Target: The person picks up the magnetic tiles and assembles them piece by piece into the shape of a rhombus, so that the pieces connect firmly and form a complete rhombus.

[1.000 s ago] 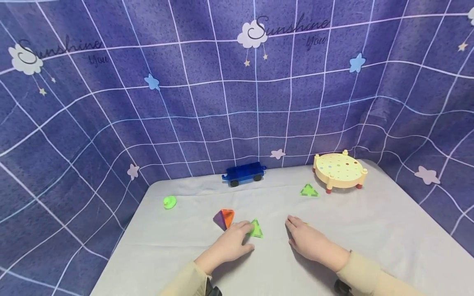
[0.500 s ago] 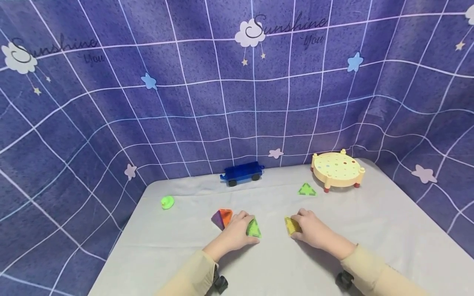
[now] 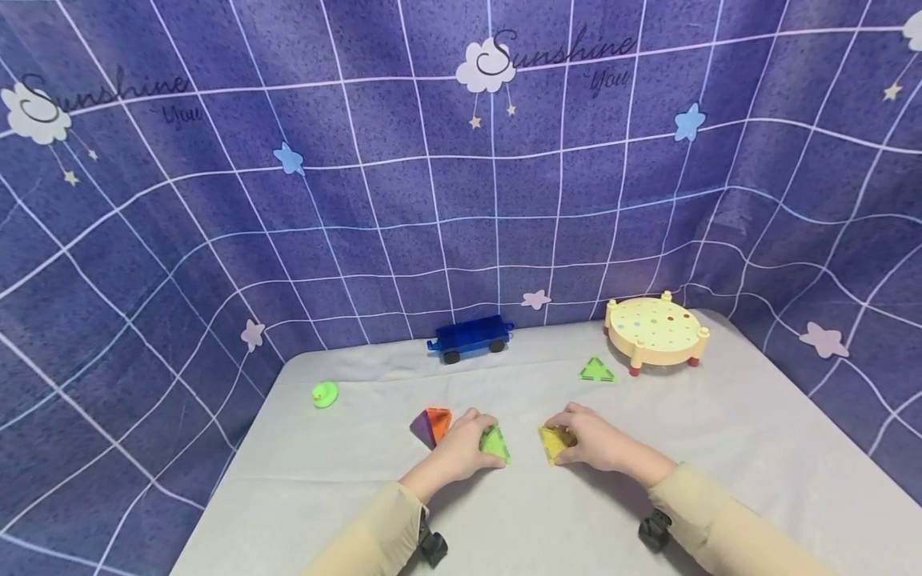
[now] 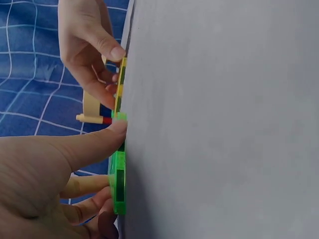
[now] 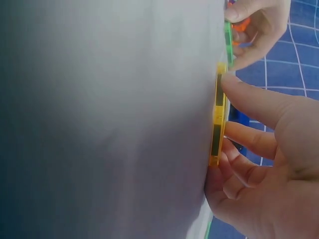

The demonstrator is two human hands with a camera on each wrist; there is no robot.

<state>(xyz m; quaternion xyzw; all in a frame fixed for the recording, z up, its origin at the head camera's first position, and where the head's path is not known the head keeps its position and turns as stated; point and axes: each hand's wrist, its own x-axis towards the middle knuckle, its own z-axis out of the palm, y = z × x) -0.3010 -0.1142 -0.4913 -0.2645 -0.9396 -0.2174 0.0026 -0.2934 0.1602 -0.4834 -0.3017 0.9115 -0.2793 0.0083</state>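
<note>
My left hand (image 3: 457,448) grips a translucent green triangular magnetic tile (image 3: 495,446) between thumb and fingers. The left wrist view shows this green tile (image 4: 119,174) edge-on, lying along the grey-white cloth, the thumb at one end. To its right, my right hand (image 3: 594,440) pinches a translucent yellow magnetic tile (image 3: 552,442), its fingers covering part of it. In the right wrist view the yellow tile (image 5: 218,119) also lies flat, magnets showing in its rim. A small gap separates the two tiles in the head view. An orange and purple piece (image 3: 438,424) sits just beyond my left hand, partly hidden.
Another green triangular tile (image 3: 596,370) lies farther back on the right. Behind it stands a round cream toy table (image 3: 655,332) with red-tipped legs. A blue wheeled toy wagon (image 3: 471,336) is at the back middle, and a green toy duck (image 3: 325,394) at the left.
My right hand, earlier lying over the yellow tile, has taken hold of it and slid it left toward the green one. My left hand has closed its thumb and fingers on the green tile.
</note>
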